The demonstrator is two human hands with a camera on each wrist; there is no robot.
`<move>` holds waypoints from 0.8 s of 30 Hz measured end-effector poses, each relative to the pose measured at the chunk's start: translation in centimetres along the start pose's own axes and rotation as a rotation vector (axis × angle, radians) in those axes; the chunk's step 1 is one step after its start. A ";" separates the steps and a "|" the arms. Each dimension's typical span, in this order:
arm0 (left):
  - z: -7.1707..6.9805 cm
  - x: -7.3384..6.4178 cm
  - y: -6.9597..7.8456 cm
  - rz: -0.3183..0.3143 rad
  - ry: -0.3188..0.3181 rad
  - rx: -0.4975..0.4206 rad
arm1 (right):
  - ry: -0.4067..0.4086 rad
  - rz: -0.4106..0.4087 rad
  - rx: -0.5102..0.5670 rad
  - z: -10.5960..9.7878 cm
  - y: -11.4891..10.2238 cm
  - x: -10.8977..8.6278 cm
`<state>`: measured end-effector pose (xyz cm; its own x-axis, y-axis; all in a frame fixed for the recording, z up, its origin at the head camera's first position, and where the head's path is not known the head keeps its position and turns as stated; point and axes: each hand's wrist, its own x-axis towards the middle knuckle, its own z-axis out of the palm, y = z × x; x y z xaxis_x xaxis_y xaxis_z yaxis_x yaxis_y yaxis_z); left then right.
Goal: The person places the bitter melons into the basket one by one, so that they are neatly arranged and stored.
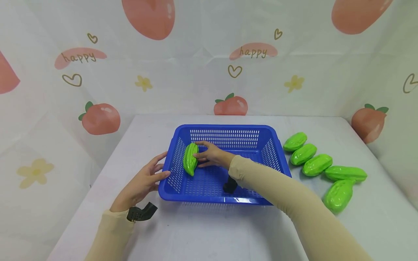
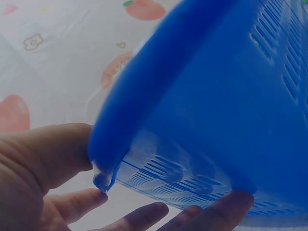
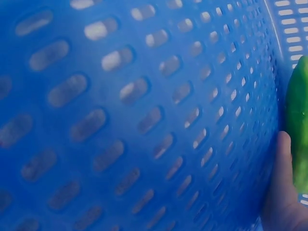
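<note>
A blue perforated plastic basket (image 1: 225, 200) stands on the table. At its left side my left hand (image 1: 143, 181) grips the rim, thumb by the rim (image 2: 120, 110) and the other fingers below it along the outer wall. Inside the basket, a shiny green ridged gourd (image 1: 190, 161), resembling a bitter melon, lies near the left wall. My right hand (image 1: 210, 155) reaches into the basket and touches the gourd's right side with spread fingers. One straight digit (image 3: 283, 178) appears beside the gourd (image 3: 299, 125) in the right wrist view. No fingers show on the gourd's left side.
Right of the basket, several more green gourds lie in a slanting row, among them a small one (image 1: 295, 141), a long one (image 1: 346, 174) and a necked one (image 1: 339, 196). A white printed cloth (image 1: 196, 87) hangs behind the table (image 1: 209, 232).
</note>
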<state>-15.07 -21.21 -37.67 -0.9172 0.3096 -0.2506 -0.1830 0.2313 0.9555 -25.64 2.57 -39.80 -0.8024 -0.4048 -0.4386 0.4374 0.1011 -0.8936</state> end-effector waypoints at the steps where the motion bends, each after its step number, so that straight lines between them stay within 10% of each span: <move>1: 0.0 0.0 0.0 0.001 0.000 0.000 | 0.002 -0.001 -0.009 0.0 0.0 -0.1; 24: -0.1 -0.1 0.3 -0.010 -0.008 0.005 | -0.014 -0.008 -0.102 -0.5 0.1 -0.3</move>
<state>-15.04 -21.25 -37.36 -0.9125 0.3146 -0.2614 -0.1904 0.2388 0.9522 -25.58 3.15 -39.79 -0.7996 -0.4183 -0.4308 0.3871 0.1895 -0.9024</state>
